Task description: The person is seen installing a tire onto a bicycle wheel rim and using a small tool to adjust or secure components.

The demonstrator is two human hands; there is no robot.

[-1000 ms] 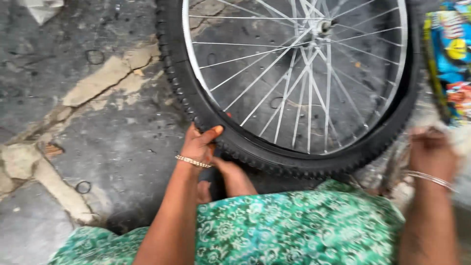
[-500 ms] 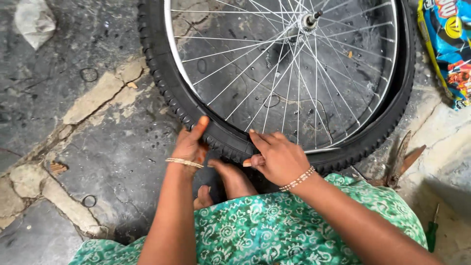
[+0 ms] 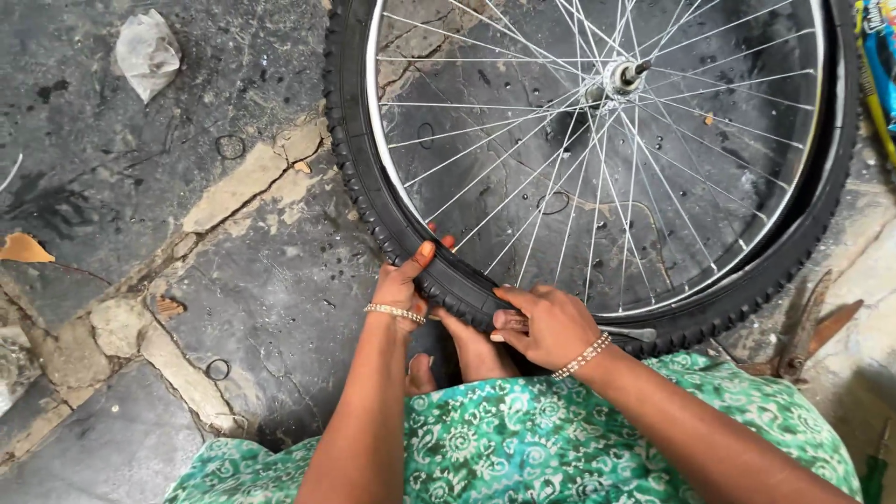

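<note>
- Head view, nearest first: a green patterned garment [image 3: 523, 448] fills the bottom edge and is cut off there; both forearms rise out of it.
- A bare foot [image 3: 471, 350] shows between the forearms, its heel hidden by the cloth, its toes up against the tyre's near edge.
- The left hand [image 3: 406, 285] has its grip closed on the tyre [image 3: 359, 187]: the thumb lies over the top of the tread, while the fingers curl under or behind it and only the tips show by the rim.
- The right hand [image 3: 546, 322] grips the same stretch of tyre just beside the left, fingers bent over the sidewall. A beaded bracelet [image 3: 581, 356] sits on this wrist, and another bracelet [image 3: 394, 312] on the left.
- A thin metal tool [image 3: 635, 332] pokes out from behind the right hand along the tyre; its working end is hidden, so I cannot tell what it is.
- The wheel lies flat on the floor [image 3: 140, 215] just ahead of the hands. Its silver rim [image 3: 381, 149] and spokes [image 3: 523, 177] run to the hub [image 3: 621, 77]. The top of the wheel is cut off by the frame.
- On the right side the tyre sits away from the rim, with a dark gap between them.
- Farther off, a crumpled wrapper [image 3: 147, 54] lies top left, a dry leaf [image 3: 23, 248] at the left edge, and a bright package [image 3: 877, 65] is cut off top right.
- The floor is cracked stone, dark and patchy.
</note>
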